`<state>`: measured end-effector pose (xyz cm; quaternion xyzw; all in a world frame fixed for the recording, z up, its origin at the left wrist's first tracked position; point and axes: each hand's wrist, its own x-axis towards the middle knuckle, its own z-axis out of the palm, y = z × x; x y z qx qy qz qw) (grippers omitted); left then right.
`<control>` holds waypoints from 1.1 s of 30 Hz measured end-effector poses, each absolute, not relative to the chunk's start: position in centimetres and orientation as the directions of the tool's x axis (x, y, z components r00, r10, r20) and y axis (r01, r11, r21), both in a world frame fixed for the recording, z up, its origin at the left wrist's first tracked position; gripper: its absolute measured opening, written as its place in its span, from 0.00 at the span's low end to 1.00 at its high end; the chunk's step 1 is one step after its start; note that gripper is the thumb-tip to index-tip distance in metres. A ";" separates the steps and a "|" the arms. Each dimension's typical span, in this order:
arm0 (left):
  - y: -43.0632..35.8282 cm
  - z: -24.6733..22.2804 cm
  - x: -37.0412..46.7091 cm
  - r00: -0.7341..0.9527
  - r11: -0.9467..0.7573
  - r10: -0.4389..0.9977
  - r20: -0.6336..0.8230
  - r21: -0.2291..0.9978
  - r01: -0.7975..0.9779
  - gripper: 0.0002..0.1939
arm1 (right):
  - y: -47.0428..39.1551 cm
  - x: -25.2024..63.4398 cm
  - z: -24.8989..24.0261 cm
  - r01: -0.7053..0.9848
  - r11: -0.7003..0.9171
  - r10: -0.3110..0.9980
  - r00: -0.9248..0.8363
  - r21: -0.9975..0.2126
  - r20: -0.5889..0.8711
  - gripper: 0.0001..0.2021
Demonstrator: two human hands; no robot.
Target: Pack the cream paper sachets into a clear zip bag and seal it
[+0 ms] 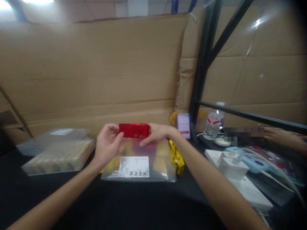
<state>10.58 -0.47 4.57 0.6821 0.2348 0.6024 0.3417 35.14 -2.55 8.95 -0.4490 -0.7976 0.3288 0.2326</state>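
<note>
A shiny red packet (134, 131) is held level above a clear plastic bag. My left hand (108, 140) pinches its left end, thumb in front. At the other end my right hand (155, 131) has its fingers behind the packet and its thumb pointing down below it. Under both hands lies the clear plastic bag (110, 174) with a white printed label (133, 166) on its front. Yellow and reddish shapes show through the plastic. Just right of the bag is a yellow packet (177, 158).
A clear bag of pale packets (59, 156) lies left. Behind stands a cardboard wall (96, 70). On the right are a phone (183, 126), a water bottle (214, 123), a white power strip (251, 191) with cables, a black metal frame (203, 64) and another person's hand (273, 134).
</note>
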 end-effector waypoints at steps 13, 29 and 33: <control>-0.1 3.1 9.5 0.431 -0.615 0.724 0.538 0.787 0.052 0.10 | -2.5 37.0 10.1 0.505 0.479 0.868 -0.392 -0.718 0.304 0.18; 0.4 3.1 -0.7 0.842 -0.839 0.540 0.018 0.094 0.536 0.63 | -7.7 38.9 2.8 0.625 0.353 0.755 0.249 -0.696 0.607 0.21; 0.4 3.0 -1.5 0.852 -0.864 0.503 0.148 0.126 0.488 0.52 | -8.0 38.4 1.7 0.629 0.328 0.725 0.311 -0.705 0.614 0.21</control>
